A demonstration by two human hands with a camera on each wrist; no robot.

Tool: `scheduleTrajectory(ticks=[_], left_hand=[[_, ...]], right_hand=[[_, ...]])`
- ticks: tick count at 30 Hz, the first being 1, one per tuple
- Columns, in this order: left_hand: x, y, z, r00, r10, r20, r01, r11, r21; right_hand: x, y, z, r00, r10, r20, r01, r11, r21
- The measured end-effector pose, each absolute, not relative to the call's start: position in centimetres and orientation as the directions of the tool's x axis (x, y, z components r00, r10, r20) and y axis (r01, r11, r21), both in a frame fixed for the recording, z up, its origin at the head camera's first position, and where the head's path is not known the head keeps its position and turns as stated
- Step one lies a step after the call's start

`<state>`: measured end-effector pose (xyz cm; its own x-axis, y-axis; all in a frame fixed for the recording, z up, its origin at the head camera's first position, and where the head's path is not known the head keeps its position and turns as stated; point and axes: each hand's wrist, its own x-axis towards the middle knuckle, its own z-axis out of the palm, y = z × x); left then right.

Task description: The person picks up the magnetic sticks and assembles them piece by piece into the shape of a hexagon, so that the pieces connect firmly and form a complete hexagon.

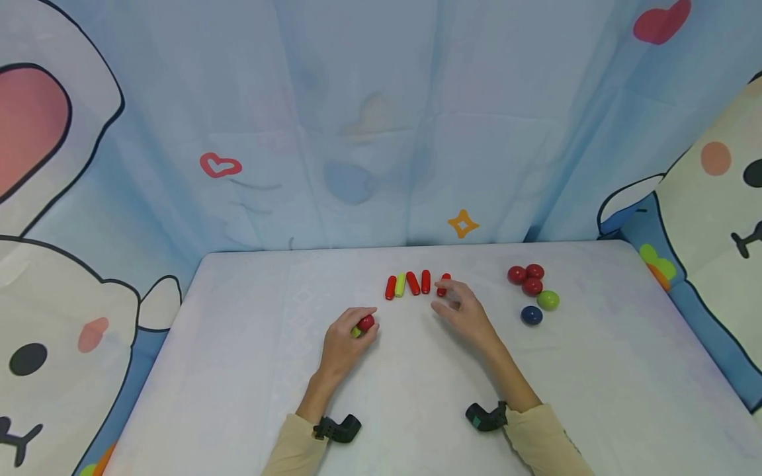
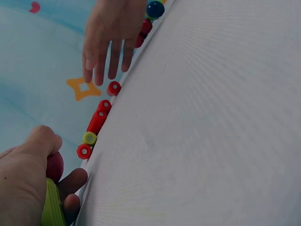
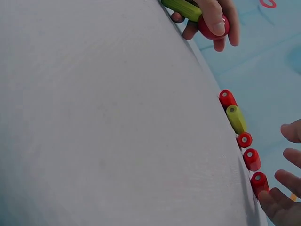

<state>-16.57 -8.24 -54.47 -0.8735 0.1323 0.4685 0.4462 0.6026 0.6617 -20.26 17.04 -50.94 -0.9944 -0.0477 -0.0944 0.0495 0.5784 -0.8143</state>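
My left hand (image 1: 344,344) grips a yellow-green ridged stick (image 3: 181,8) together with a red ball (image 1: 366,323). The ball sits at the stick's end, with the thumb over it in the right wrist view. To the right, my right hand (image 1: 470,320) has its fingers spread and nothing between them. Its fingertips are right at the rightmost red stick (image 3: 259,182), partly covering it in the head view. Left of that stick, more red sticks (image 1: 425,281) and one yellow-green stick (image 1: 400,285) lie in a row, their holed ends facing me.
At the right of the white-covered table (image 1: 238,370), three red balls (image 1: 532,286) lie in a cluster. A green ball (image 1: 548,300) and a dark blue ball (image 1: 532,315) lie close by. A blue patterned curtain (image 1: 381,132) hangs behind the far edge.
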Motion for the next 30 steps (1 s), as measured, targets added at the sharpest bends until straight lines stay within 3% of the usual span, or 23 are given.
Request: scheduleTrajectory(ticks=[9, 23, 30], left_hand=[[-16.4, -8.2, -54.4, -0.870, 0.132, 0.476, 0.451, 0.605, 0.656], [-16.4, -8.2, -54.4, -0.875, 0.127, 0.468, 0.437, 0.625, 0.647], [-16.5, -8.2, -54.5, -0.871, 0.131, 0.474, 0.445, 0.620, 0.646]], right_hand=[[-20.4, 17.6, -51.5, -0.988, -0.143, -0.053, -0.066, 0.714, -0.698], [-20.1, 18.2, -51.1, -0.977, -0.202, -0.070, -0.100, 0.723, -0.684], [-20.2, 18.7, -50.8, -0.981, -0.196, -0.006, -0.147, 0.754, -0.640]])
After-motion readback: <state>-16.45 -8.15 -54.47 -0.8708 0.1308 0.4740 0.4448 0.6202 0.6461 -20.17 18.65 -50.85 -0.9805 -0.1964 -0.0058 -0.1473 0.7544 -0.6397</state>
